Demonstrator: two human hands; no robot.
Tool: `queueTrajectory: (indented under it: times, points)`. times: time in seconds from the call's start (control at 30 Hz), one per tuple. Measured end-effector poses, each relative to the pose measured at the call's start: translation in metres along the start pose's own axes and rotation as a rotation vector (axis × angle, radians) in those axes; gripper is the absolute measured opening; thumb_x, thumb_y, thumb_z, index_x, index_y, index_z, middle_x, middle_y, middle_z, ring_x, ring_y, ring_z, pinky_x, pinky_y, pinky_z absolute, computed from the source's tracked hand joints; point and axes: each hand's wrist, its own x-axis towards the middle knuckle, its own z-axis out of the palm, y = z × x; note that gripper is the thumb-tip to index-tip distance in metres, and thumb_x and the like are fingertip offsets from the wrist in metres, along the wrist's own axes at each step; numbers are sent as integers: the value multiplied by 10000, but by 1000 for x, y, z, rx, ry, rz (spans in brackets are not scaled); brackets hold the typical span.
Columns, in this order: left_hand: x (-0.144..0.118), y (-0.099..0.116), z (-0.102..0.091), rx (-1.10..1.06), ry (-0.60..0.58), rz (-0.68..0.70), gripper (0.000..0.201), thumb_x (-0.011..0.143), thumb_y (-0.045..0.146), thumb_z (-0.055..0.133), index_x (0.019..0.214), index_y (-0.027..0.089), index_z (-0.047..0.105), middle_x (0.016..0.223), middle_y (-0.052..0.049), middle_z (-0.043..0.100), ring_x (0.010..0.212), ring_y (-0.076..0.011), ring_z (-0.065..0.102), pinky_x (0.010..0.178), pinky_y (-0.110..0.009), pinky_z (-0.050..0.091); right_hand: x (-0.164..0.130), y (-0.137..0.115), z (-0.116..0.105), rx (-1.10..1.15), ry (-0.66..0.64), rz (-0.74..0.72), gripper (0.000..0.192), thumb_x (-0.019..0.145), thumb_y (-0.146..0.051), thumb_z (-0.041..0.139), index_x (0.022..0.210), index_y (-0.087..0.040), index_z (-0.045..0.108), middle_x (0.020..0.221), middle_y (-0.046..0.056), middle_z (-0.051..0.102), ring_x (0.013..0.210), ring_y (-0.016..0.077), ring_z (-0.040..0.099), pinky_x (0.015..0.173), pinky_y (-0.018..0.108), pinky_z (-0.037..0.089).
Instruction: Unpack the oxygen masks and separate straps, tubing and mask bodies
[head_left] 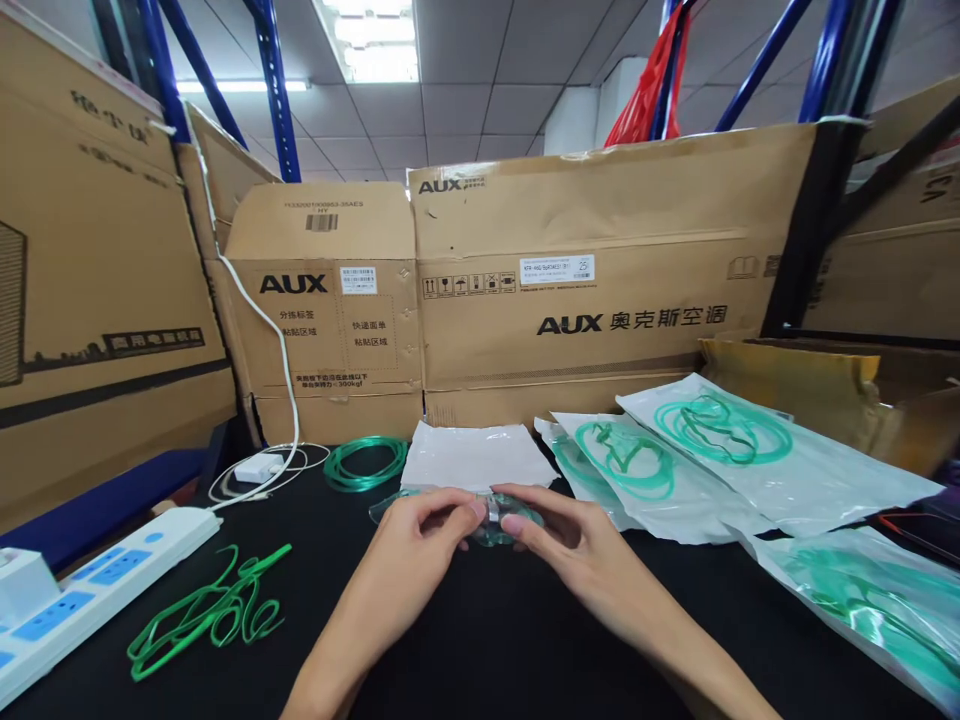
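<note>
Between both hands, low over the black table, is a translucent greenish plastic mask with a small silvery strip on it. My left hand pinches its left side between thumb and fingers. On the other side my right hand grips it, the thumb on the near face. Much of the mask is hidden by the fingers. Just behind it lies a white plastic pouch. A coil of green tubing rests to the left of the pouch. Nearer on the left is a tangled green elastic strap.
Several white and clear pouches with green tubing inside lie at the right. On the left are a white power strip and a white charger with cable. Cardboard boxes wall the table's back.
</note>
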Motion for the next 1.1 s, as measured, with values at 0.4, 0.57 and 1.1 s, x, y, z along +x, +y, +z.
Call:
queueTrajectory:
  times: [0.4, 0.57, 1.1]
  points:
    - [-3, -8, 0, 85, -51, -20, 418, 927, 444, 592, 1240, 178, 673, 652, 4, 673, 444, -100, 490, 460, -216, 368, 1, 3, 2, -75, -11, -117, 298, 942, -322, 646, 1230, -272, 702, 1219, 32, 730, 1105, 211, 685, 985, 327, 536]
    - [-3, -6, 6, 12, 16, 11, 329, 914, 430, 627, 1151, 204, 661, 899, -36, 710, 550, -114, 609, 471, -207, 460, 1, 6, 3, -118, 52, -132, 297, 946, -313, 637, 1233, -281, 708, 1222, 28, 733, 1134, 223, 675, 984, 335, 538]
    - [-7, 6, 14, 264, 141, 172, 177, 954, 345, 622, 898, 277, 776, 1273, -10, 619, 872, -162, 643, 671, -256, 492, 0, 2, 2, -75, 84, -109, 347, 924, -398, 662, 1249, -288, 713, 1294, 42, 707, 1239, 265, 629, 1091, 427, 476]
